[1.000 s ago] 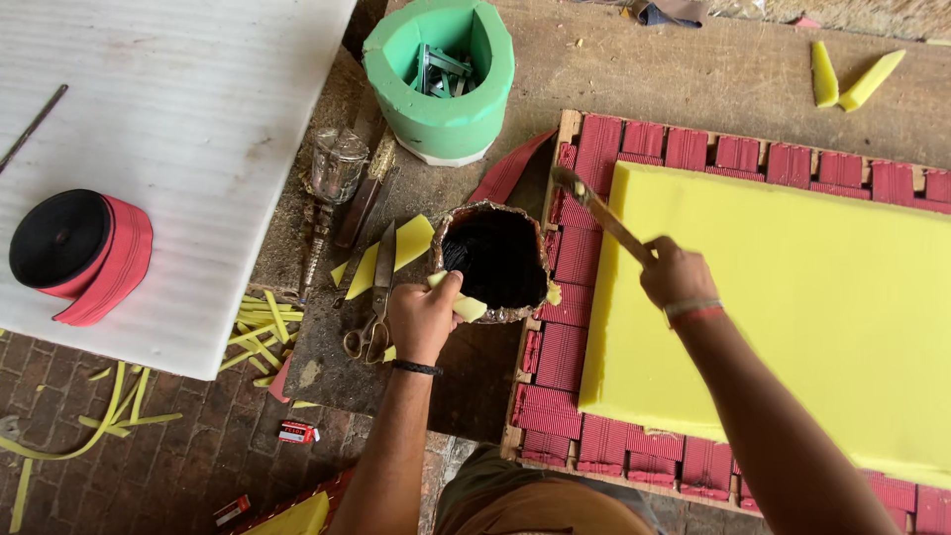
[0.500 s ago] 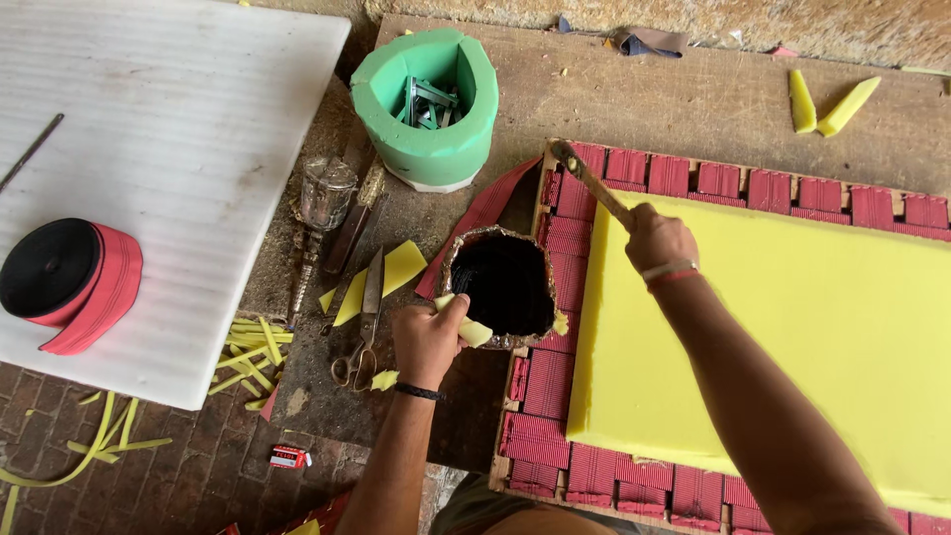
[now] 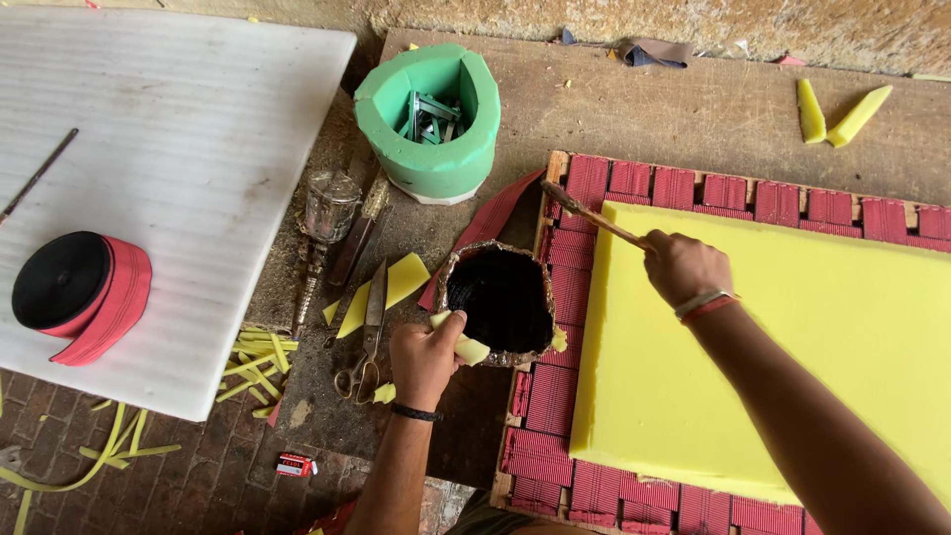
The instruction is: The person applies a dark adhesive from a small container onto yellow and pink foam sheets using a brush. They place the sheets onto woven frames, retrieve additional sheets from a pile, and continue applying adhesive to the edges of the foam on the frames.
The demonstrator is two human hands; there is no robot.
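An upholstery workshop: yellow foam slab [image 3: 792, 347], red webbing frame [image 3: 584, 297], scissors [image 3: 369, 332], scraps.

Bare yellow foam [image 3: 792, 367] lies open right of the right hand [image 3: 684, 267]. Between both hands the black pot [image 3: 500, 297] blocks passage; scissors [image 3: 367, 332] crowd the left hand [image 3: 424, 357].

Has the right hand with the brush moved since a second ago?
Yes. The right hand has carried the brush up and away from the black pot, over the red webbing.
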